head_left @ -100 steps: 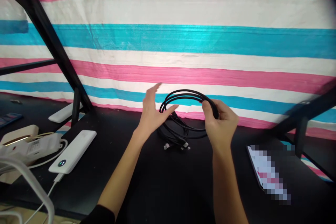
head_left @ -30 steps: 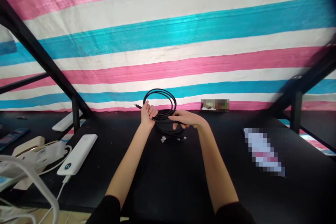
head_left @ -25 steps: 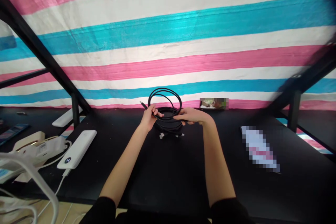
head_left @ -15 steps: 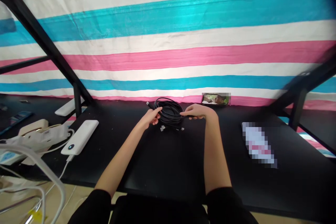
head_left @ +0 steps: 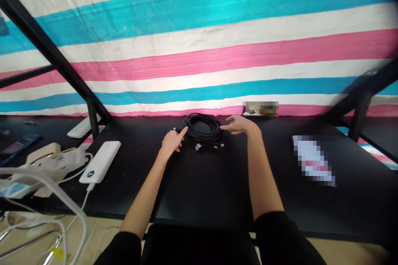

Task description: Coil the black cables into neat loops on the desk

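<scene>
Coiled black USB cable (head_left: 203, 136) lying on the black tabletop (head_left: 202, 186), between two bare hands. The left hand (head_left: 171, 141) is just left of the coil, thumb extended toward it and fingers curled; whether it grips the cable cannot be told (the hand partly hides the free end, whose plug (head_left: 174, 128) projects beyond the knuckles). The right hand (head_left: 238, 125) is immediately right of the coil, its fingers parted; contact with the loops is unclear. Pale connectors (head_left: 198, 147) lie at the coil's near edge. Behind and right of the coil, a smartphone (head_left: 259, 109) stands on its long edge; well to its right lies a phone with a pixelated screen (head_left: 314, 160). Well left of the coil are a white power bank (head_left: 101, 160), with a cable plugged in, and, farther left, a white power strip (head_left: 59, 165). A striped sheet (head_left: 186, 41) hangs behind the coil.
</scene>
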`<state>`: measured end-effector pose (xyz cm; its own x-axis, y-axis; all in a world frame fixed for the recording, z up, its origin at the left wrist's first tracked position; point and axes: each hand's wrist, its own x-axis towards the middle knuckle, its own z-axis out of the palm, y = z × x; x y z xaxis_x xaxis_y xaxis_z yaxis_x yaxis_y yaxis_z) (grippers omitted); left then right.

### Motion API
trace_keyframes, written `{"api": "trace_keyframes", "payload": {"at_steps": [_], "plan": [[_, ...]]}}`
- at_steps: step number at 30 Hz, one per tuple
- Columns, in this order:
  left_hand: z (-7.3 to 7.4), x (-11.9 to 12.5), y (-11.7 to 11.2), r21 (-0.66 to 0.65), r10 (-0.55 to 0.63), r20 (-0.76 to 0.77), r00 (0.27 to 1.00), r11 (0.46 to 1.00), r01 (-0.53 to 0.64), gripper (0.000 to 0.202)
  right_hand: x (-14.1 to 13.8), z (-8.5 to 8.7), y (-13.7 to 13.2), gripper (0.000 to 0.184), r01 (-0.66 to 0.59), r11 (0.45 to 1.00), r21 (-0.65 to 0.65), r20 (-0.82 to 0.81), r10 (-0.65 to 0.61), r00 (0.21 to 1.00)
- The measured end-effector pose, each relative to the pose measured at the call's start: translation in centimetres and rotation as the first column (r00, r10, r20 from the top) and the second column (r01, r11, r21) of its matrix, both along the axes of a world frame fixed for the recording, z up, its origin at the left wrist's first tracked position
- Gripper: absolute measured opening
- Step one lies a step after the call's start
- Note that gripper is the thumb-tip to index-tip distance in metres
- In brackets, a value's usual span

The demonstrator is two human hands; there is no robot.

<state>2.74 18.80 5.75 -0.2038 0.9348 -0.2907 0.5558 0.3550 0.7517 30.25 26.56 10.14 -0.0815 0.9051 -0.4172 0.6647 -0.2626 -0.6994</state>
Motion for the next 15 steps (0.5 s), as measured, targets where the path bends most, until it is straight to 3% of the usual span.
{"api": "trace_keyframes", "payload": {"at_steps": [3, 7, 15], "plan": [[0.1, -0.7, -0.1, 0.055, 0.064, -0.004, 0.998, 0.996, -0.064, 0.068, 0.2, -0.2, 0.1, 0.093, 0.016, 0.991, -0.136, 0.015, -0.014, 1.000], [0.3, -0.1, -0.4, 0.070, 0.084, 0.140, 0.987, 0.993, -0.095, 0.081, -0.4, -0.1, -0.2, 0.079, -0.070, 0.953, -0.295, -0.015, 0.069, 0.998], [0.3, 2.7, -1.2, 0.063, 0.025, 0.468, 0.883, 0.996, -0.062, 0.081, -1.4, -0.2, -0.2, 0.048, -0.098, 0.957, -0.274, 0.009, 0.104, 0.995]]}}
